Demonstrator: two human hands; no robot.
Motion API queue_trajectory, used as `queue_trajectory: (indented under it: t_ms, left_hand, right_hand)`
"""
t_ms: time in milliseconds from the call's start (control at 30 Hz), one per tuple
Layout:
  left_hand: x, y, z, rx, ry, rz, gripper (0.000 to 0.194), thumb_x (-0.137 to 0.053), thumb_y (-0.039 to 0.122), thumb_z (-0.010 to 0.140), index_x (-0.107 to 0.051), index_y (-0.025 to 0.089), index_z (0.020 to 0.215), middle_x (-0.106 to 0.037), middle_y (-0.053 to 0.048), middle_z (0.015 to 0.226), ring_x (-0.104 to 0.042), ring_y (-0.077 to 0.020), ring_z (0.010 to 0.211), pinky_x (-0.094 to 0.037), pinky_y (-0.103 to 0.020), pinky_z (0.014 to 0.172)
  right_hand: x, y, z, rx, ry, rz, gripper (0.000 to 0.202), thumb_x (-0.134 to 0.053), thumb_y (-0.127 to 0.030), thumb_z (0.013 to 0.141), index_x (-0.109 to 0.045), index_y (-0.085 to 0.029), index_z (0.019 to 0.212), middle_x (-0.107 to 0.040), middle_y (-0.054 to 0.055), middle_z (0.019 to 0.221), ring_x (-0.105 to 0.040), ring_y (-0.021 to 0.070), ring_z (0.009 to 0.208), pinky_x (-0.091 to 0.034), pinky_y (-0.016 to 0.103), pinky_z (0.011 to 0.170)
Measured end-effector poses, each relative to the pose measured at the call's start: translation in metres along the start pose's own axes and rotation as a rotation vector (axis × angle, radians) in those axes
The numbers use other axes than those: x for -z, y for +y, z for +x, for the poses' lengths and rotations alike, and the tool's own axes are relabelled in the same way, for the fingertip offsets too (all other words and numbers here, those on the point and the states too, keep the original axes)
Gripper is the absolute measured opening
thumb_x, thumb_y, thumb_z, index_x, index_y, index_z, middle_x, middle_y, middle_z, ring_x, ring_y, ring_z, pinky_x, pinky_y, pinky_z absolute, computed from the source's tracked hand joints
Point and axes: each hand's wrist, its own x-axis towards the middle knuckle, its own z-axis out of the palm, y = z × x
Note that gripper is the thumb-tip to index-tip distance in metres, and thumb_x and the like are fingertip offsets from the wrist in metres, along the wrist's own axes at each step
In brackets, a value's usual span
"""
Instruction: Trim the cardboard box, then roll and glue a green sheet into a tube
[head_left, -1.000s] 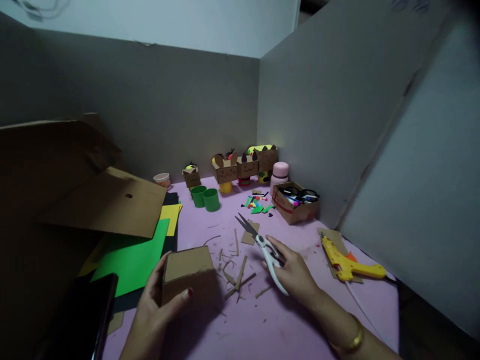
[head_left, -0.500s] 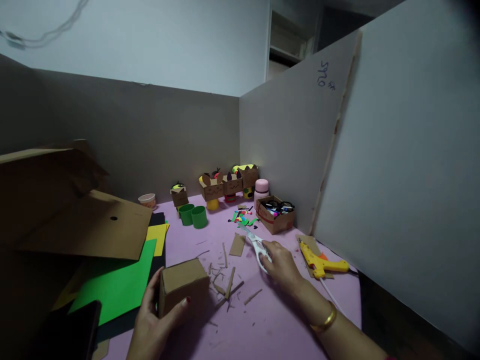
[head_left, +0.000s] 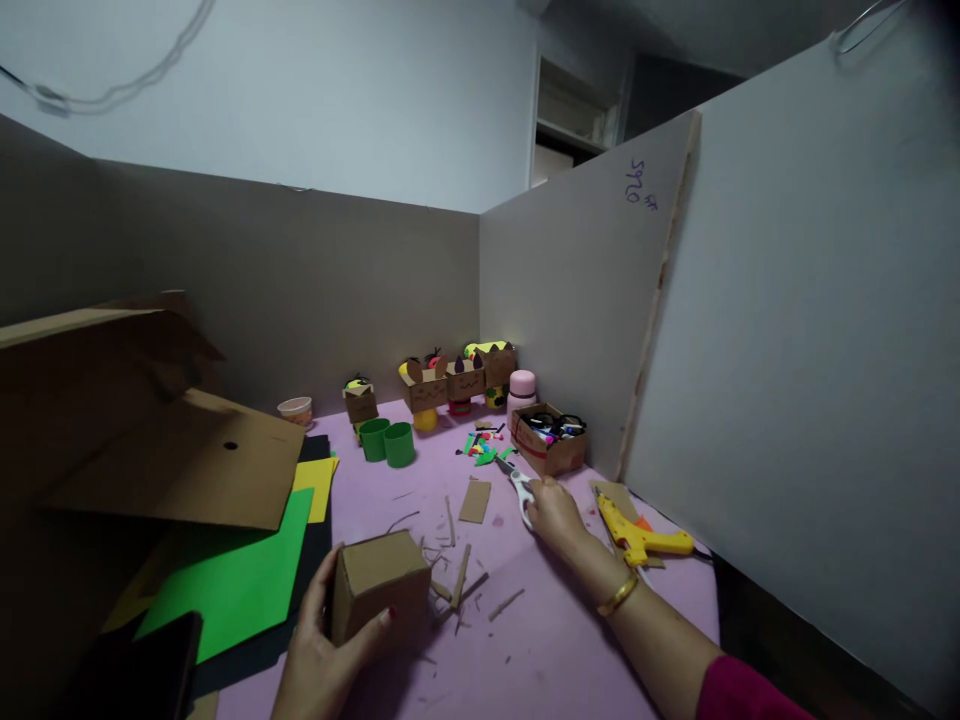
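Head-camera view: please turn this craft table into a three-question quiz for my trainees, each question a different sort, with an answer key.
1. Short answer: which tool does the person's right hand touch?
2. True or false: the left hand is holding the pink bottle.
3. Count: how many green cups stand on the table?

Key:
1. The white-handled scissors.
2. False; it holds a cardboard box.
3. Two.

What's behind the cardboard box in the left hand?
Beyond the cardboard box, two green cups stand on the pink tabletop; cardboard scraps show past the box's right side. Whatever lies directly behind the box is covered and cannot be seen.
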Motion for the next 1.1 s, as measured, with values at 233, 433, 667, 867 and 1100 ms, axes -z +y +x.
queue_trajectory:
  t_ms: [233, 433, 667, 867, 1100]
  left_hand:
    - [0.001, 0.005, -0.002, 0.013, -0.059, 0.022, 0.096, -0.072, 0.054, 0.058, -0.036, 0.016, 0.138, -0.052, -0.019, 0.131, -0.053, -0.0406, 0.115, -0.045, -0.051, 0.095]
    - [-0.004, -0.005, 0.0, -0.003, 0.021, 0.006, 0.09, -0.069, 0.057, 0.059, -0.04, 0.023, 0.136, -0.054, -0.015, 0.13, -0.053, -0.0403, 0.115, -0.042, -0.055, 0.096]
    - [-0.008, -0.003, -0.004, -0.023, 0.024, -0.016, 0.092, -0.071, 0.055, 0.056, -0.042, 0.018, 0.135, -0.058, -0.017, 0.125, -0.057, -0.0402, 0.11, -0.048, -0.05, 0.091]
    - [-0.006, -0.004, -0.002, -0.007, 0.032, -0.011, 0.091, -0.071, 0.055, 0.055, -0.042, 0.019, 0.134, -0.057, -0.016, 0.126, -0.055, -0.0396, 0.113, -0.046, -0.05, 0.094]
    - [-0.004, -0.002, -0.003, 0.013, 0.013, -0.048, 0.091, -0.071, 0.053, 0.057, -0.039, 0.022, 0.137, -0.058, -0.014, 0.126, -0.057, -0.0372, 0.112, -0.05, -0.045, 0.089]
  right_hand:
    - [0.003, 0.004, -0.004, 0.059, 0.089, 0.0, 0.022, -0.057, -0.028, 0.092, -0.061, -0.016, 0.111, -0.061, 0.009, 0.115, -0.061, 0.0221, 0.1, -0.051, 0.041, 0.085]
    - [0.05, 0.024, 0.034, -0.075, 0.31, 0.079, 0.027, -0.049, -0.023, 0.095, -0.057, -0.019, 0.121, -0.058, 0.012, 0.119, -0.053, 0.0244, 0.113, -0.044, 0.041, 0.095]
    - [0.06, 0.055, 0.088, -0.308, 0.259, 0.181, 0.03, -0.057, -0.03, 0.092, -0.056, -0.017, 0.118, -0.059, 0.008, 0.119, -0.062, 0.0222, 0.098, -0.053, 0.042, 0.081]
    - [0.062, 0.055, 0.097, -0.319, 0.32, 0.268, 0.028, -0.057, -0.03, 0.092, -0.057, -0.019, 0.118, -0.059, 0.008, 0.12, -0.062, 0.0219, 0.099, -0.053, 0.041, 0.082]
    - [0.085, 0.06, 0.076, -0.212, 0.592, 0.403, 0.025, -0.054, -0.03, 0.093, -0.06, -0.015, 0.111, -0.065, 0.008, 0.106, -0.063, 0.0216, 0.092, -0.051, 0.041, 0.082]
